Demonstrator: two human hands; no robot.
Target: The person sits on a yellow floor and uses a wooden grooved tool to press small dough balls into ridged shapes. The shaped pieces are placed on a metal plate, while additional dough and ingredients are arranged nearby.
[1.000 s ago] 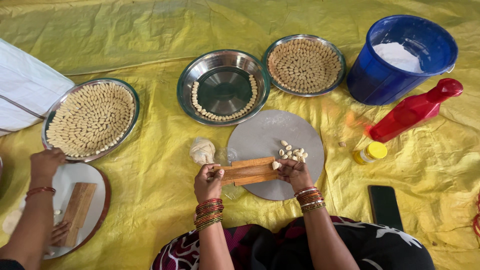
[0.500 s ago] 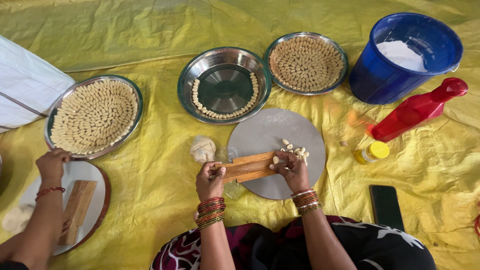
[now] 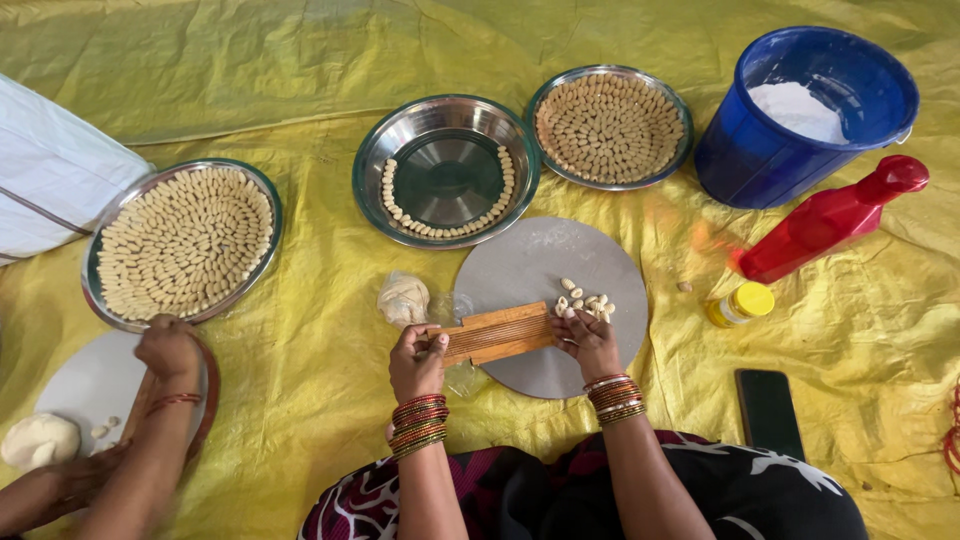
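A wide yellow plastic sheet (image 3: 300,90) covers the floor, and the round grey metal rolling plate (image 3: 545,270) near its middle is the landmark. Above and right of the plate stands a blue plastic bucket holding white flour (image 3: 805,115); above and left of it lies a steel tray packed with shaped dough pieces (image 3: 185,242), directly above it a steel tray with only a ring of pieces around its edge (image 3: 447,170), and just right of that a third full steel tray (image 3: 610,127). Right of the plate lie a red plastic bottle (image 3: 830,218) and a small yellow-capped bottle (image 3: 740,304), and below right a dark phone (image 3: 768,412). A lump of pale dough (image 3: 403,298) sits just off the plate's left edge. Across the plate's lower left edge lies the ridged wooden shaping board (image 3: 497,333): the left hand (image 3: 418,362) grips its left end, fingers curled around it with the thumb on top, while the right hand (image 3: 588,340) has its fingertips pressed on the board's right end, seemingly on a bit of dough that I cannot make out. The loose shaped dough pieces (image 3: 587,301) rest on the plate just above the right hand. Shaping goes best, I judge, with the board held steady and light, even pressure along the ridges. Far left of the plate, another person's hand (image 3: 168,350) works at a separate plate.
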